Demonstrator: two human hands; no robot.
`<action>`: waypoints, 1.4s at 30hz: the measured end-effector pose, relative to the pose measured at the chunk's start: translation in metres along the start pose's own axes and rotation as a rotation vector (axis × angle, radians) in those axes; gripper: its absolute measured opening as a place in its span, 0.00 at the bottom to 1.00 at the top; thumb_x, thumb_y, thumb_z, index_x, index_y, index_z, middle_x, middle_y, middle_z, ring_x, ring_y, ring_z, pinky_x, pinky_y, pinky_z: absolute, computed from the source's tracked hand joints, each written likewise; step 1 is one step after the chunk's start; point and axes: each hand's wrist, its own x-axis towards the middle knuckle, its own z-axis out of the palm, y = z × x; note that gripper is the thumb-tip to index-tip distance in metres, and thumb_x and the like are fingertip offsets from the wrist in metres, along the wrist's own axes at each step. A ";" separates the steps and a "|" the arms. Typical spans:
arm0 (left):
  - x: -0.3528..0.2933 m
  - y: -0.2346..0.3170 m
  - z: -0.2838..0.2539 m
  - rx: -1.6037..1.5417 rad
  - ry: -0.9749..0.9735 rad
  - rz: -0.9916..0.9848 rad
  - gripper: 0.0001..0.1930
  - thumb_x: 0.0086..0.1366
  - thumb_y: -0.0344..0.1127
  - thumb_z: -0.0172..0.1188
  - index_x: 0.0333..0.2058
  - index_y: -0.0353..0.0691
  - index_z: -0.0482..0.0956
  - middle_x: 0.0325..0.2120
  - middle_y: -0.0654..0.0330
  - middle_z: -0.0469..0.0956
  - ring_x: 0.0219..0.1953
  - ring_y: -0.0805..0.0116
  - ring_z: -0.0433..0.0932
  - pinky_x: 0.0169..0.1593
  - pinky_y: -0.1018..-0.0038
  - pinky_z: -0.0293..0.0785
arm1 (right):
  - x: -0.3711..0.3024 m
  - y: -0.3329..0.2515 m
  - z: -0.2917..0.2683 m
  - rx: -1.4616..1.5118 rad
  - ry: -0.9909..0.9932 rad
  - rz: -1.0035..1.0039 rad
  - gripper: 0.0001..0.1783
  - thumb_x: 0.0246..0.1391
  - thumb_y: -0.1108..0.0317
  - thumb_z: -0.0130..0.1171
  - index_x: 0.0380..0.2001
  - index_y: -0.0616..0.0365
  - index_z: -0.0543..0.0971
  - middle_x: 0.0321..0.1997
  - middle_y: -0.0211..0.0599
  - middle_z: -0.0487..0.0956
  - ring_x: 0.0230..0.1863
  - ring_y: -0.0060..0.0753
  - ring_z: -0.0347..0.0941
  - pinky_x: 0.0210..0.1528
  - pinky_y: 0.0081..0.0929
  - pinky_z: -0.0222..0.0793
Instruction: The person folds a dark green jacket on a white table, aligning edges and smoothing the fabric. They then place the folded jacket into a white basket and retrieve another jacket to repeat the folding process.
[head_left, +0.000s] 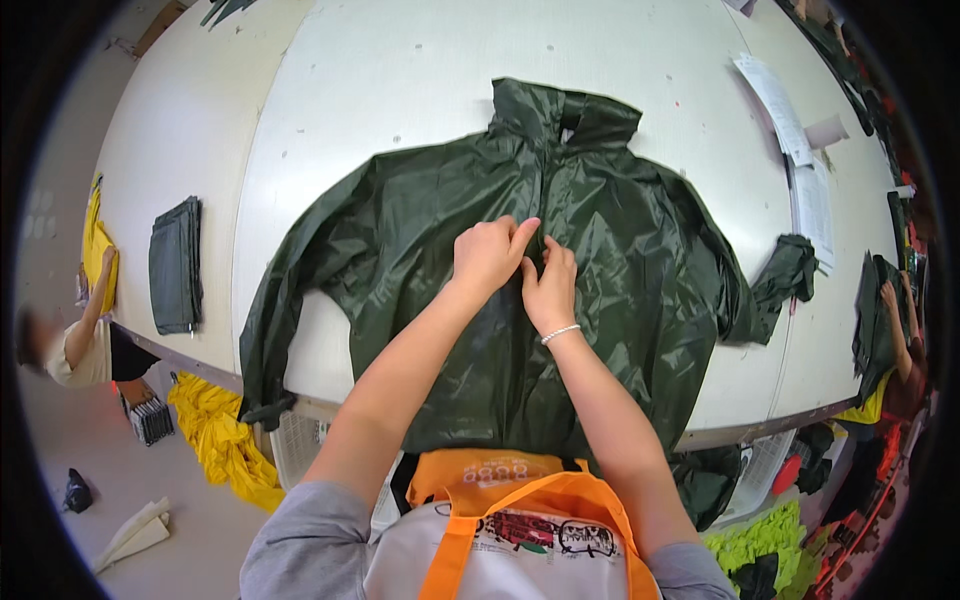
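Note:
A dark green, shiny rain jacket (420,240) lies front up on the white table, its collar (595,115) pointing away from me and its sleeves spread to both sides. Down its middle runs the front closure. My left hand (488,255) is closed at the closure below the collar, thumb pointing up along it and fingers curled on the fabric. Just below and to the right, my right hand (550,292), with a pale bracelet at the wrist, pinches the same front edge. What lies between the fingertips is partly hidden. The jacket's hem hangs over the near table edge.
A folded dark green stack (176,265) sits on the left table part. Paper sheets (775,105) lie at right beside a bunched green cloth (788,268). Yellow fabric (222,440) and a white basket (297,445) are below the edge. Other people work at both sides.

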 end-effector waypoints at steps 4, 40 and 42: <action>-0.026 -0.013 0.023 0.106 -0.103 -0.055 0.28 0.56 0.60 0.55 0.17 0.37 0.80 0.18 0.49 0.77 0.26 0.51 0.79 0.30 0.60 0.74 | -0.009 0.015 0.005 0.007 0.201 -0.121 0.18 0.47 0.74 0.60 0.43 0.65 0.72 0.44 0.52 0.69 0.49 0.54 0.65 0.52 0.39 0.63; -0.018 -0.035 0.054 -0.773 -0.472 -0.026 0.21 0.69 0.42 0.43 0.20 0.34 0.69 0.12 0.60 0.70 0.15 0.71 0.72 0.22 0.75 0.68 | -0.012 0.034 -0.007 0.449 0.023 0.142 0.05 0.51 0.74 0.60 0.29 0.66 0.76 0.23 0.36 0.78 0.23 0.20 0.72 0.29 0.21 0.70; -0.019 -0.030 0.054 -0.670 -0.401 -0.003 0.22 0.69 0.43 0.43 0.20 0.34 0.69 0.12 0.59 0.71 0.15 0.70 0.73 0.22 0.73 0.69 | -0.012 0.036 -0.008 0.344 0.045 0.107 0.05 0.51 0.74 0.60 0.28 0.65 0.76 0.23 0.39 0.78 0.23 0.22 0.73 0.29 0.21 0.70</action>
